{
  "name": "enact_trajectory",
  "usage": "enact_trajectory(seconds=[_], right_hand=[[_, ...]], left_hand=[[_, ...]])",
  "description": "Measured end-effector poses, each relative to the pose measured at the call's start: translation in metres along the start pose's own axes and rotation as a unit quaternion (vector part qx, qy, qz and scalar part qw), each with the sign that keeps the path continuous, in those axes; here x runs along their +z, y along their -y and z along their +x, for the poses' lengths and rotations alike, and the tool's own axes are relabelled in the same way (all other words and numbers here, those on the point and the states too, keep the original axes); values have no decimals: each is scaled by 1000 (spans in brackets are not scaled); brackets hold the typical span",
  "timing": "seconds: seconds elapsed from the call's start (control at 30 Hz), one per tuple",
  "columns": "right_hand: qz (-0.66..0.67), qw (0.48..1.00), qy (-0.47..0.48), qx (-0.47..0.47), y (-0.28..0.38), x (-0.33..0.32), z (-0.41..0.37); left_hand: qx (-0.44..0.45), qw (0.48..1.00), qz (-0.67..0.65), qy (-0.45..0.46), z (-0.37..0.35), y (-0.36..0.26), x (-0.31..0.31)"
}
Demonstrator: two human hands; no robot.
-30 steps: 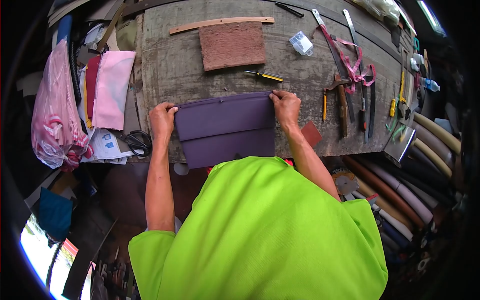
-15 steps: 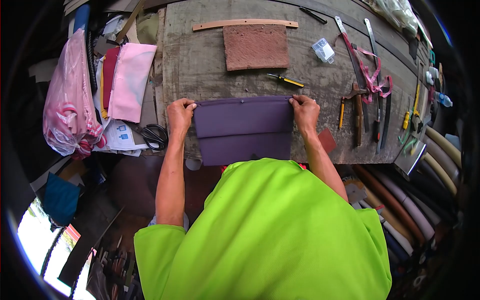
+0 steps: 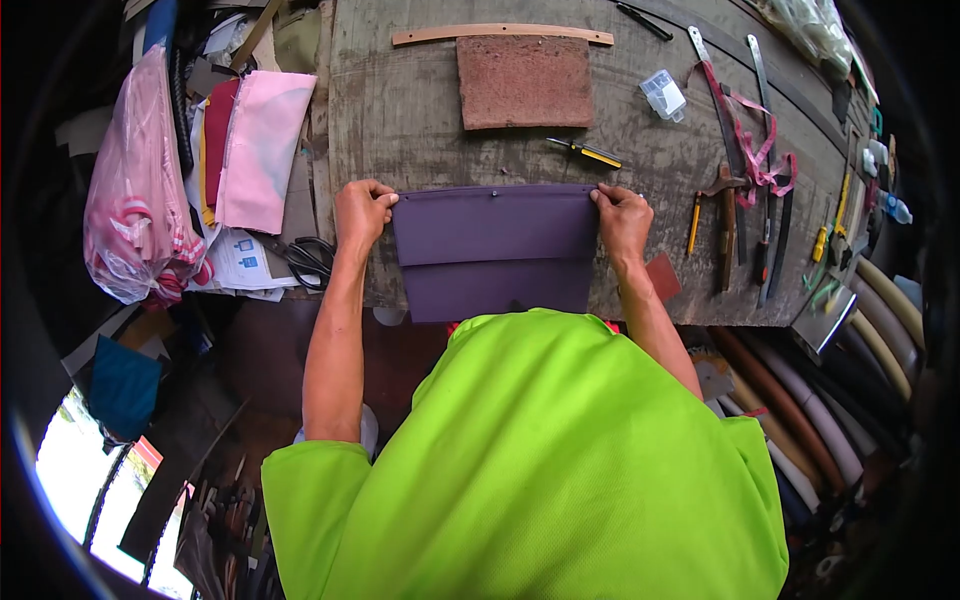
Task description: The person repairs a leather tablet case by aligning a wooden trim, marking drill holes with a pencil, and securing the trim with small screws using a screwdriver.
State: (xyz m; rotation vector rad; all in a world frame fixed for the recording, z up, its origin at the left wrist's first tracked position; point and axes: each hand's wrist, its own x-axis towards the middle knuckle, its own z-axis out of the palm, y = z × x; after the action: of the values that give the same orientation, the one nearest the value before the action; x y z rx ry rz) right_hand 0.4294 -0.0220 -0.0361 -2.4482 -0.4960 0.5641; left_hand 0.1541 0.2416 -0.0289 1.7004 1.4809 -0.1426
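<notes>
A dark purple folded panel, leather or fabric [image 3: 497, 230], lies at the front edge of the wooden workbench. It has a crease across its middle and a small dark stud [image 3: 495, 194] near its top edge. My left hand [image 3: 363, 215] pinches the top left corner between thumb and fingers. At the top right corner, my right hand [image 3: 625, 222] grips in the same way. Between them the upper edge runs nearly straight. The panel's lower end comes right up to my green shirt.
Beyond the panel lie a yellow-handled screwdriver [image 3: 584, 152], a reddish slab [image 3: 525, 83] and a wooden strip [image 3: 503, 36]. To the right are a hammer [image 3: 727, 228], a pencil [image 3: 693, 223] and pink ribbon [image 3: 752, 150]. Scissors [image 3: 308, 260] and pink fabric [image 3: 265, 150] sit left.
The camera view has shifted slightly, so the bench items appear a little further right and up. Both hands keep their grip on the panel's top corners.
</notes>
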Motion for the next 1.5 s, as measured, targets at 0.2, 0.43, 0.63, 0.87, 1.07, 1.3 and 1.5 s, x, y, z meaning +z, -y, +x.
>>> enact_trajectory(seconds=[0.2, 0.43, 0.63, 0.87, 1.07, 1.3, 1.5], right_hand=[[21, 1000, 5, 18, 1, -2, -1], [65, 996, 7, 66, -1, -2, 0], [20, 997, 35, 61, 1, -1, 7], [-19, 997, 69, 27, 2, -6, 10], [-28, 997, 71, 16, -6, 1, 16], [-26, 994, 100, 36, -8, -2, 23], [34, 995, 90, -3, -13, -6, 21]], left_hand=[[98, 991, 76, -53, -2, 17, 11], [139, 984, 35, -102, -13, 23, 20], [155, 981, 50, -110, -18, 18, 19], [163, 977, 85, -110, -23, 11, 19], [178, 959, 170, -144, -26, -11, 20], [443, 885, 99, -100, -90, -115, 117], [505, 831, 204, -113, -96, -100, 211]])
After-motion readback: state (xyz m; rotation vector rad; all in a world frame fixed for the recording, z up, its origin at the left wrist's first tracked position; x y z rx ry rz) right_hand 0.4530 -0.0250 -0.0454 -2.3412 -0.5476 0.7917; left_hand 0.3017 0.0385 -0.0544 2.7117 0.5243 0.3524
